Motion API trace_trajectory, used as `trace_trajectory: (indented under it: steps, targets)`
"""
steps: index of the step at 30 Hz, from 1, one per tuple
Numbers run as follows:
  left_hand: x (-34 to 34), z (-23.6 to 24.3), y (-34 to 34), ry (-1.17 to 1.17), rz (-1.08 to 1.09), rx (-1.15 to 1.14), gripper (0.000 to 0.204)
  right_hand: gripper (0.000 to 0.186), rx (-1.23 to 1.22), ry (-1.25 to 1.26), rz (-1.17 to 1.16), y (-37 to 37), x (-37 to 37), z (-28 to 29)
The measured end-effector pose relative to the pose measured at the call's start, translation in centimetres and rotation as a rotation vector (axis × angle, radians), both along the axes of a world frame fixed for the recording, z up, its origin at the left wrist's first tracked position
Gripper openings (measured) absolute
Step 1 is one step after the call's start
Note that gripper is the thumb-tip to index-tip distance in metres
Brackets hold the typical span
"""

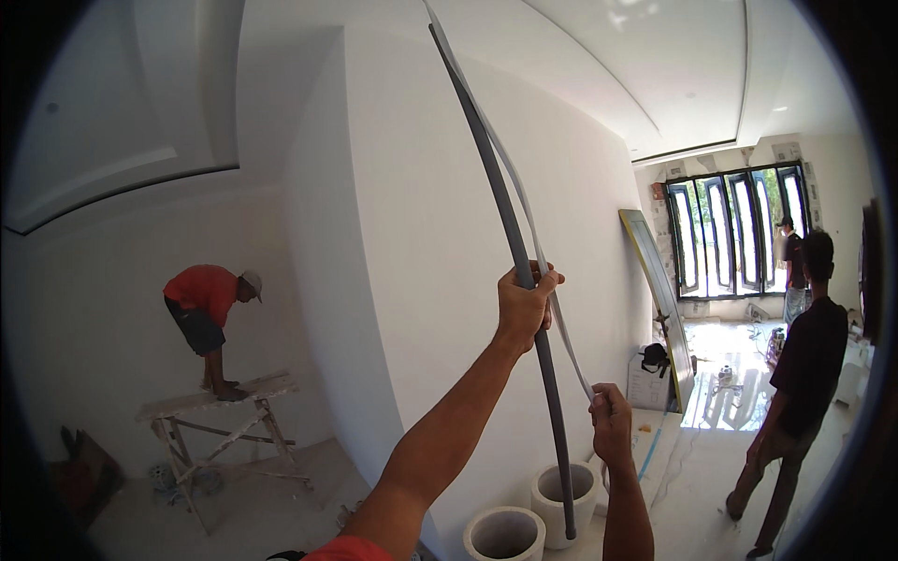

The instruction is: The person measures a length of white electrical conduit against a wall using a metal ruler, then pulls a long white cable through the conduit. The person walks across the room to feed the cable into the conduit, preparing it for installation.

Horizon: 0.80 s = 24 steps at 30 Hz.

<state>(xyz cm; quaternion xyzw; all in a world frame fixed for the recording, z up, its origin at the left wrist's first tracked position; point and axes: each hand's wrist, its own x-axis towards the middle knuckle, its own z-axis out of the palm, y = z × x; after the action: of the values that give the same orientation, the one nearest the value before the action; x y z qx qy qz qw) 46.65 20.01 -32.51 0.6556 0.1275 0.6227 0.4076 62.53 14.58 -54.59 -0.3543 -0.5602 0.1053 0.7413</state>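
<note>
- Wall, white: behind the rod (552,397), running off to both sides of it. (430,280)
- Panel, tall, leaning: beyond the rod and to its right, well apart. (645,280)
- Person in dark clothing, standing: farther right of the rod, well apart. (809,365)
- Trestle, bearing a person in a red shirt who bends low: left of the rod, well apart. (224,397)
- Rod, grey, long: in front of the wall, inside the left hand (517,313). Its long axis runs steeply, upper end tipped to the left, lower end to the right. Part of it stands above the left hand and part hangs below.
- Strip, pale, thin: along the right side of the rod, close to it near the top, past the left thumb, then bowing away from the rod down to the right hand. (566,346)
- Pots, two, white, round: about the foot of the rod. The lower end shows in front of the farther one; whether they touch cannot be told. (585,510)
- Left hand: fingers wrapped round the rod, the nearer hand to it.
- Right hand: right of the rod and lower than the left hand, apart from the rod, pinching the strip between thumb and fingers. (613,416)
</note>
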Motion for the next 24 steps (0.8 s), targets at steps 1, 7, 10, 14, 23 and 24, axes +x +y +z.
trace_trajectory:
  steps: [1, 7, 10, 14, 23, 24]
  targets:
    - [0.0, 0.0, 0.0, -0.009, -0.021, 0.009, 0.024, 0.011, 0.034, 0.017, 0.033, 0.2, 0.1, -0.2]
    - [0.9, 0.4, -0.3, 0.020, 0.020, 0.046, 0.023, 0.016, 0.140, -0.236, -0.197, -0.2, -0.3, 0.5]
    - [1.3, 0.9, -0.6, 0.009, 0.032, 0.035, 0.027, 0.013, 0.110, -0.209, -0.166, 0.8, 0.8, 1.1]
    - [1.8, 0.8, -0.7, -0.042, -0.069, 0.000, 0.030, 0.014, 0.236, -0.096, -0.064, 3.8, 1.8, 1.0]
    - [3.0, 0.1, 0.8, -0.035, -0.068, -0.011, 0.018, 0.019, 0.051, 0.146, 0.340, 1.6, 3.2, 1.9]
    - [3.4, 0.2, 0.8, -0.033, -0.043, 0.001, 0.019, 0.019, 0.121, 0.051, 0.230, 2.0, 3.7, 1.4]
